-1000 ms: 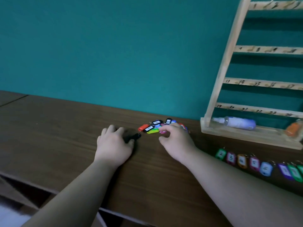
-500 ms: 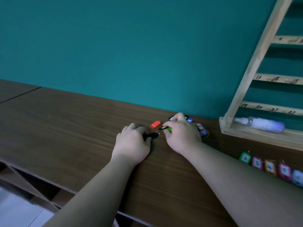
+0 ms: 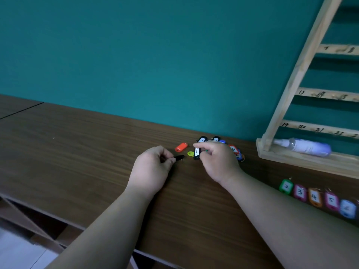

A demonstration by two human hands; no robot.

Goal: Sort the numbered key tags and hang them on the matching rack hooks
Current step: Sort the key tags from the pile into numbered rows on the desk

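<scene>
My left hand (image 3: 151, 171) pinches a black key tag (image 3: 178, 157) just above the brown table. My right hand (image 3: 219, 162) holds another black tag with a white label (image 3: 197, 153) upright between thumb and fingers. Around them lie loose tags: an orange tag (image 3: 181, 147), a yellow-green tag (image 3: 190, 153), two black labelled tags (image 3: 202, 139) and red and blue ones (image 3: 236, 151) partly behind my right hand. A sorted row of tags numbered 2, 3, 4, 5 (image 3: 310, 196) lies at the right. The wooden rack (image 3: 303, 61) with numbered hooks leans against the wall at right.
A white spray bottle (image 3: 303, 145) lies on the rack's base ledge. The teal wall runs behind the table (image 3: 77, 148). The table's front edge and open shelving below show at the lower left.
My left hand lifted its black tag into a pinch. My right hand picked a labelled black tag out of the pile and raised it. The view shifted left, showing less of the rack.
</scene>
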